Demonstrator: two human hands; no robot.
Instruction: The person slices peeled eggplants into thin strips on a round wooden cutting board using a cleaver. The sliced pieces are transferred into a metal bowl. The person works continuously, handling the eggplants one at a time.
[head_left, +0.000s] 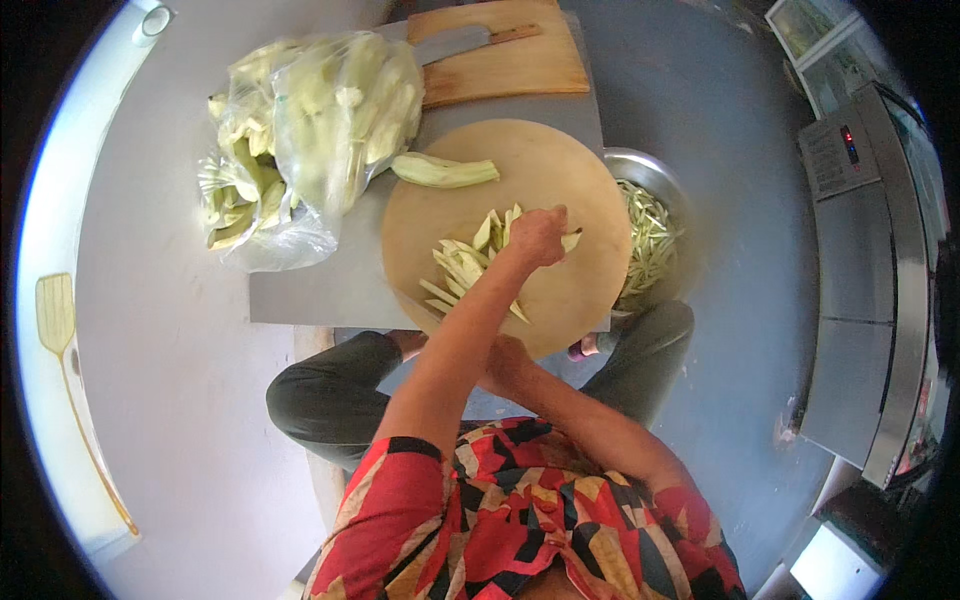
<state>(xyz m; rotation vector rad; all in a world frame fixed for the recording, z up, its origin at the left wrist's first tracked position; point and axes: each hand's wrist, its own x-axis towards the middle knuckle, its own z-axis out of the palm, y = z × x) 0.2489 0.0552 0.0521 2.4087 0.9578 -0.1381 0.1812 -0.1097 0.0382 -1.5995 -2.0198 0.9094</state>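
My left hand (540, 236) is over the right part of a round wooden chopping board (585, 180), its fingers closed on a pale green vegetable end piece (572, 241) with a dark tip. Beneath my left forearm, at the board's near edge, is my right hand (506, 364); its fingers are mostly hidden, so I cannot tell what it holds. Cut strips (457, 266) of the vegetable, perhaps peeled eggplant, lie left of my left hand and partly under that forearm. A whole peeled one (445, 171) rests near the board's far left edge.
Clear plastic bags (322, 127) of peeled vegetables stand left on the grey table (322, 300). Behind, a cleaver (454, 43) lies on a rectangular wooden board (517, 71). A metal basin (652, 161) of cut strips is at the right. A yellowish spatula (56, 315) is far left.
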